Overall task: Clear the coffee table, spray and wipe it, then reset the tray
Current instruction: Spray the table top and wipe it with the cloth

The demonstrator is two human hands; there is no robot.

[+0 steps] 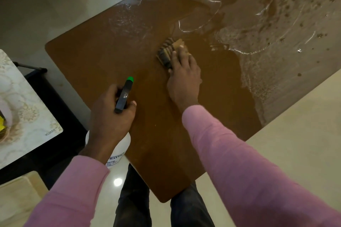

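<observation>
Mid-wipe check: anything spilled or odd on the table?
Only wet, foamy streaks on the far half of the table, beyond the cloth under the right hand. It's probably unwiped spray. Nothing else stands out.

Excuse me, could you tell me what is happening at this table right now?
A person in pink sleeves is cleaning the brown coffee table. The right hand presses a folded cloth flat on the tabletop, while the left hand grips a white spray bottle with a green-tipped nozzle at the near edge. The far part of the table is wet and streaked with foam; the near part looks streak-free. A patterned tray sits off to the left.
</observation>
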